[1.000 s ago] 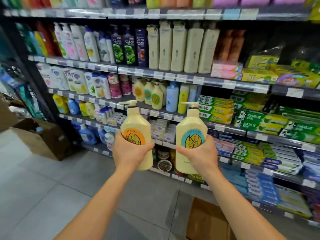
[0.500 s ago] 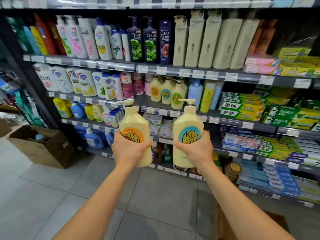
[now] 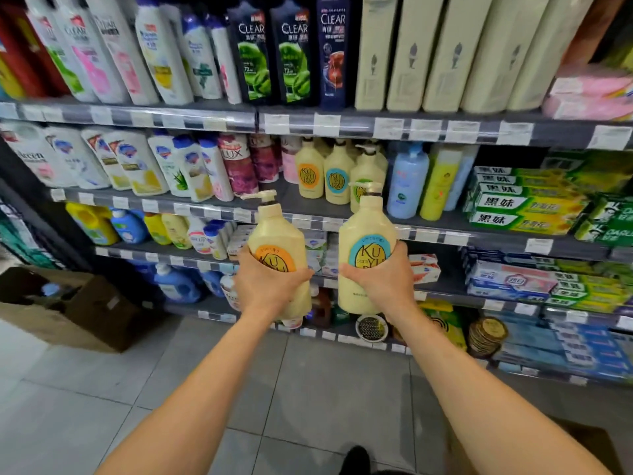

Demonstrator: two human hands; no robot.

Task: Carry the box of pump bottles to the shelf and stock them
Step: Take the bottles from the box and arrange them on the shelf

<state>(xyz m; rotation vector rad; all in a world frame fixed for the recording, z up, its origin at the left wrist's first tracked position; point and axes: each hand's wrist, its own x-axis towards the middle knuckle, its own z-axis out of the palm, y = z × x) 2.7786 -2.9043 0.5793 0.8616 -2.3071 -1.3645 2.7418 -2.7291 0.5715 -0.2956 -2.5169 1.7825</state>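
Note:
I hold two cream pump bottles upright in front of the shelves. My left hand point(image 3: 270, 286) grips the orange-label bottle point(image 3: 275, 234) around its lower body. My right hand point(image 3: 380, 281) grips the blue-label bottle point(image 3: 366, 228) the same way. Three matching cream bottles point(image 3: 325, 176) stand on the second shelf point(image 3: 308, 209), just above and behind the ones I hold. A bare stretch of that shelf lies in front of them. A brown cardboard box point(image 3: 582, 450) shows at the bottom right by my right arm.
Shampoo and body wash bottles point(image 3: 164, 53) fill the shelves to the left and above. Toothpaste boxes point(image 3: 524, 204) are stacked to the right. An open cardboard box point(image 3: 68, 303) sits on the tiled floor at left. My shoe point(image 3: 356, 457) is at the bottom edge.
I have moved closer to the shelves, which now look larger. Both bottles have risen toward the second shelf, the right one slightly higher. My grips are unchanged.

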